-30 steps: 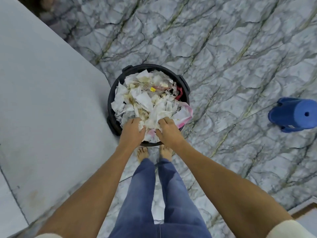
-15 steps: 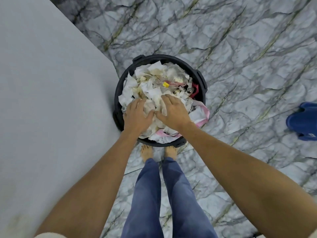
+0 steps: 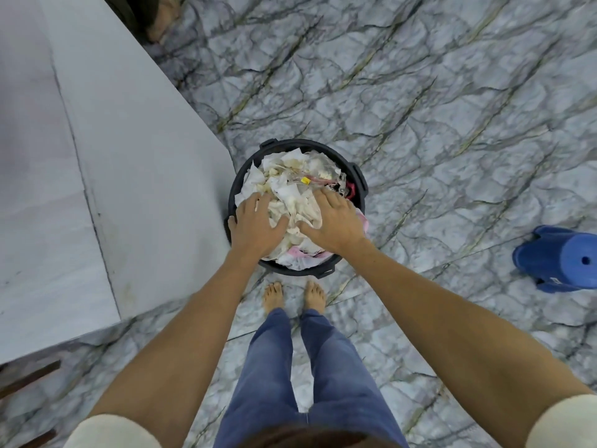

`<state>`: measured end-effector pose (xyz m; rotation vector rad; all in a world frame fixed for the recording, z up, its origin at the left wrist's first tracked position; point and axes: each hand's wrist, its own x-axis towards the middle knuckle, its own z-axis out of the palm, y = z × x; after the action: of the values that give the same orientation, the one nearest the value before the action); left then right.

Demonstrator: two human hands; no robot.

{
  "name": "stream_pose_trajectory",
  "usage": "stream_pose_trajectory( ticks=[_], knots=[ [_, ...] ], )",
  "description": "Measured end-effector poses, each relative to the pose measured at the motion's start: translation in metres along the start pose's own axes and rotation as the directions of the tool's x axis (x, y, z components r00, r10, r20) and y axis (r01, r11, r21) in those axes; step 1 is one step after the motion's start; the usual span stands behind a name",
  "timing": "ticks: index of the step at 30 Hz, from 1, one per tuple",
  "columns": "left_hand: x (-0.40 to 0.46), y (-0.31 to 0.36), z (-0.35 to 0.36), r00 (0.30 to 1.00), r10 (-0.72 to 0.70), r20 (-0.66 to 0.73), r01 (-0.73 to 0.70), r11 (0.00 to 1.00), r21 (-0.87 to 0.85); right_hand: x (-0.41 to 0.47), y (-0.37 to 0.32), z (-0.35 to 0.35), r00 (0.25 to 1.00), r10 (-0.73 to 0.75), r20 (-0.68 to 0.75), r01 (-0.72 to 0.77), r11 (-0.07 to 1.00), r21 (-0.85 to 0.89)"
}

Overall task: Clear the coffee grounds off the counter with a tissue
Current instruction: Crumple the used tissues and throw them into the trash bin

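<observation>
A black round bin [image 3: 360,179] stands on the marble floor, heaped with crumpled, stained white tissues [image 3: 290,189] and some pink and red scraps. My left hand [image 3: 255,221] lies flat on the near left of the heap, fingers spread. My right hand [image 3: 332,218] lies flat on the near right of it, palm down. Both hands press on the tissues and neither grips a single piece. The grey counter [image 3: 113,176] runs along the left, its corner touching the bin's rim. No coffee grounds show on the visible counter.
A blue plastic stool [image 3: 562,258] lies on its side at the right. My bare feet [image 3: 294,294] stand just before the bin. Dark wooden slats [image 3: 29,379] show at the lower left, beneath the counter's edge.
My hands slid from the bin's near rim up onto the heap and spread flat, moving apart. The view pulled back, so more of the counter and the stool show.
</observation>
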<state>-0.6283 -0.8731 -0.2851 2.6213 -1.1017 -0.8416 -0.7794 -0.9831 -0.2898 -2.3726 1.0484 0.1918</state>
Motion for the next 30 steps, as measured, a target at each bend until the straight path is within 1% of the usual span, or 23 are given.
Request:
stream_pose_trajectory(
  ticks=[4, 6, 9, 11, 12, 15, 20, 24, 30],
  knots=[
    [-0.02, 0.03, -0.043, 0.999, 0.013, -0.035, -0.012, 0.999, 0.032, -0.02, -0.006, -0.046, 0.998, -0.033, -0.056, 0.031, 0.998, -0.047],
    [-0.032, 0.043, -0.063, 0.996, 0.054, -0.075, -0.051, 0.998, 0.048, -0.03, -0.012, -0.07, 0.996, -0.051, -0.077, 0.048, 0.997, -0.053],
    [-0.046, 0.066, -0.099, 0.984, 0.112, -0.139, -0.101, 0.991, 0.089, -0.037, -0.025, -0.112, 0.987, -0.075, -0.144, 0.064, 0.995, -0.075],
    [-0.065, 0.077, -0.121, 0.967, 0.149, -0.207, -0.13, 0.986, 0.099, -0.05, -0.036, -0.14, 0.968, -0.123, -0.218, 0.103, 0.989, -0.104],
    [-0.066, 0.079, -0.127, 0.965, 0.155, -0.213, -0.134, 0.985, 0.108, -0.05, -0.04, -0.147, 0.965, -0.137, -0.222, 0.116, 0.987, -0.107],
    [-0.077, 0.08, -0.142, 0.961, 0.159, -0.226, -0.132, 0.983, 0.129, -0.052, -0.049, -0.16, 0.969, -0.14, -0.204, 0.12, 0.987, -0.109],
    [-0.114, 0.087, -0.174, 0.922, 0.192, -0.336, -0.144, 0.976, 0.163, -0.07, -0.074, -0.182, 0.938, -0.22, -0.267, 0.179, 0.969, -0.168],
    [-0.145, 0.074, -0.187, 0.899, 0.169, -0.404, -0.123, 0.983, 0.138, -0.088, -0.096, -0.178, 0.923, -0.289, -0.252, 0.247, 0.951, -0.183],
    [-0.197, 0.041, -0.183, 0.887, 0.109, -0.449, -0.061, 0.991, 0.12, -0.13, -0.126, -0.162, 0.889, -0.367, -0.272, 0.324, 0.927, -0.191]
  ],
)
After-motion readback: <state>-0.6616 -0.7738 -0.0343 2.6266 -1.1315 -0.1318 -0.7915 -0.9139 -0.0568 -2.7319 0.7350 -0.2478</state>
